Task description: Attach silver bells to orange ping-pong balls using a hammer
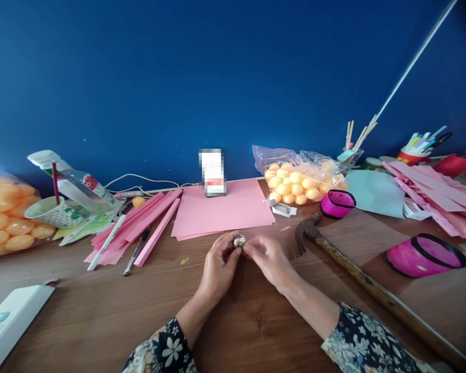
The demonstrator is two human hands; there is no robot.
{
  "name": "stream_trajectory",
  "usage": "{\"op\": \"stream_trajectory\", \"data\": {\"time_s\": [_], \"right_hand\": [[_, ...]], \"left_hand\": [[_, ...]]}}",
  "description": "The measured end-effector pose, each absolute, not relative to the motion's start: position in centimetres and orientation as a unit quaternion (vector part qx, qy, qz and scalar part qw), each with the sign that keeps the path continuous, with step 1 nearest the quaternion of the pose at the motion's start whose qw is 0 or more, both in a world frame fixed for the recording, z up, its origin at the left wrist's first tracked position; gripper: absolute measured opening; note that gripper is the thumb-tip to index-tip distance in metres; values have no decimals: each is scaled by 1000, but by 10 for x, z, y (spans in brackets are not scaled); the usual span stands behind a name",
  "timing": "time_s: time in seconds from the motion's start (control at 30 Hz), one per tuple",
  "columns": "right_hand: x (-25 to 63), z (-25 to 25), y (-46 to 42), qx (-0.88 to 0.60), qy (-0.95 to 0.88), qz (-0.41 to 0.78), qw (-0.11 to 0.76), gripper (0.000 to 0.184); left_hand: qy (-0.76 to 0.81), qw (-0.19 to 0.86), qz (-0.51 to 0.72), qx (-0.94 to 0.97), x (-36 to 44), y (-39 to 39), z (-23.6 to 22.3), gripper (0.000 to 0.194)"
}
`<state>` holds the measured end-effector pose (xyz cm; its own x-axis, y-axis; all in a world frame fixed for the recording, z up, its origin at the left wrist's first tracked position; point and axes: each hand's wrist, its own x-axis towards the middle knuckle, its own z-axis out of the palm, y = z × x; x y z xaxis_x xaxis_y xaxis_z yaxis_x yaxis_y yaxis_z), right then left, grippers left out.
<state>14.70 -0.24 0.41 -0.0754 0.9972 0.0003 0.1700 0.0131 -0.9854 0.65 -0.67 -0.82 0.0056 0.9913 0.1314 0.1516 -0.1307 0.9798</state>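
Note:
My left hand [218, 264] and my right hand [269, 258] meet over the wooden table [101, 316], just in front of a stack of pink paper sheets [221, 210]. Both pinch a small shiny silver round object [239, 240] between their fingertips. The left fingers curl around its left side, and the right thumb and forefinger touch its right side. Flowered dark sleeves cover both forearms near the bottom edge.
A claw hammer [334, 251] lies diagonally at right, near two pink round containers [337, 203] [427, 255]. A bag of orange balls [301, 182] sits behind; another bag of orange balls [8, 217] at far left. Pink paper strips [140, 223], pens, a cup, a bottle and a white device [11, 318] lie at left.

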Motion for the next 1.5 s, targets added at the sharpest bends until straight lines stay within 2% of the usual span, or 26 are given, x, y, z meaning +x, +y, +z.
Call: {"op": "stream_trajectory", "data": {"time_s": [0.27, 0.5, 0.67, 0.8, 1.07, 1.17, 1.27, 1.4, 1.5], "right_hand": [[146, -1, 3, -526, -508, 510, 453, 26], [148, 12, 1, -448, -440, 626, 462, 31], [147, 11, -1, -457, -457, 602, 470, 28], [146, 7, -4, -461, -482, 576, 473, 27], [144, 7, -5, -459, -544, 529, 461, 23], [156, 24, -14, -475, -614, 450, 442, 18], [189, 40, -30, -519, -709, 261, 400, 16], [252, 39, -49, -618, -754, -33, 217, 25], [287, 24, -54, -648, -749, -102, 86, 37]], "left_hand": [[515, 385, 477, 599, 6, -7, 1, 31], [438, 560, 494, 500, 2, -8, -3, 46], [395, 629, 509, 434, 4, -11, 3, 46], [413, 618, 521, 420, 6, -10, 6, 38], [429, 605, 511, 434, 8, -6, 4, 36], [434, 619, 503, 420, 5, -7, 7, 38], [416, 638, 508, 402, 2, -9, 10, 42], [409, 644, 505, 403, 0, -9, 12, 51], [427, 621, 500, 427, 1, -9, 11, 59]]}}
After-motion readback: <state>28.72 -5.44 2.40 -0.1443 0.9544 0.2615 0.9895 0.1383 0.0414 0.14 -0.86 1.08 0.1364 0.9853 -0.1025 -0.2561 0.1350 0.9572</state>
